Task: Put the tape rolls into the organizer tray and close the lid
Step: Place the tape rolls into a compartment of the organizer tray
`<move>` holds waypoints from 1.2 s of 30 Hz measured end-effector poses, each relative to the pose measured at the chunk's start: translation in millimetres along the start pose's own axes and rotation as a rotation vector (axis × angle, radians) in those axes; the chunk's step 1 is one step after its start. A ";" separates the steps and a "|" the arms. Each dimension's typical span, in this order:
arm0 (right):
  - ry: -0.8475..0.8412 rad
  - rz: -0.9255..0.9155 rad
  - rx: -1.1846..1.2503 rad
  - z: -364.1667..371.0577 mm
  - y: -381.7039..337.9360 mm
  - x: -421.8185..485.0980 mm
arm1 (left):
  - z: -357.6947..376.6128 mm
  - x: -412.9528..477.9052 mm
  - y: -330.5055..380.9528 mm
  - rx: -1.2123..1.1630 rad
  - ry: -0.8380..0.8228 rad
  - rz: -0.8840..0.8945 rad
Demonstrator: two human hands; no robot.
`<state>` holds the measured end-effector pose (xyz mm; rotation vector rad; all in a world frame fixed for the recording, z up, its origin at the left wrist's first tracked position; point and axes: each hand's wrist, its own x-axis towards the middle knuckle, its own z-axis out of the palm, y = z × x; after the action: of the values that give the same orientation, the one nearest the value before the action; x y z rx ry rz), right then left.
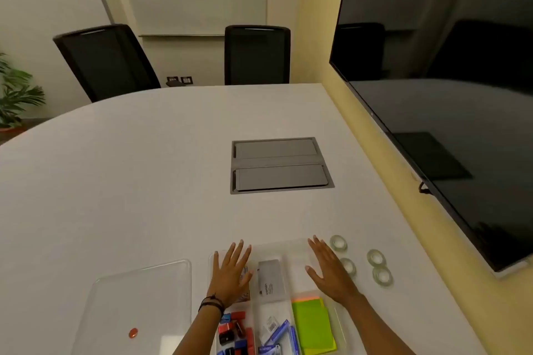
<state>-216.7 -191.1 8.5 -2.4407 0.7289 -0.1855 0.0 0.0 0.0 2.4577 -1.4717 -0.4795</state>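
Both hands are hovering flat and empty, fingers spread, over the clear organizer tray (300, 248): left hand (230, 272) above its left compartments, right hand (328, 271) above its right. Four tape rolls (338, 242) are lying on the table (144, 181) just right of the right hand. The lid (138, 305) is lying left of the left hand.

Both hands hover flat and open over the far end of a clear organizer tray (340, 323). Just right of the right hand (328, 269), four tape rolls (338, 242) lie on the surface (129, 181), two of them close to the tray's edge and two a little farther out, with bare surface between the pairs. Left of the left hand (230, 271), the loose clear lid (138, 302) lies flat. Beyond both hands the surface is open up to a grey hatch (278, 164). A large dark screen (450, 95) overhangs the right edge.
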 end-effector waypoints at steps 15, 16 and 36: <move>-0.023 0.365 0.075 -15.1 43.8 31.8 | 17.2 11.1 -10.9 -0.018 0.039 0.000; -0.041 0.387 0.087 -17.1 46.9 35.9 | 17.9 11.0 -10.2 -0.040 0.090 0.018; -0.078 0.492 0.032 -20.6 71.2 62.7 | 13.9 13.0 -9.1 0.000 0.089 0.044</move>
<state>-202.5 -283.7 -17.0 -2.1472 1.2471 0.0895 7.6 -7.7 -18.1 2.4077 -1.4867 -0.3575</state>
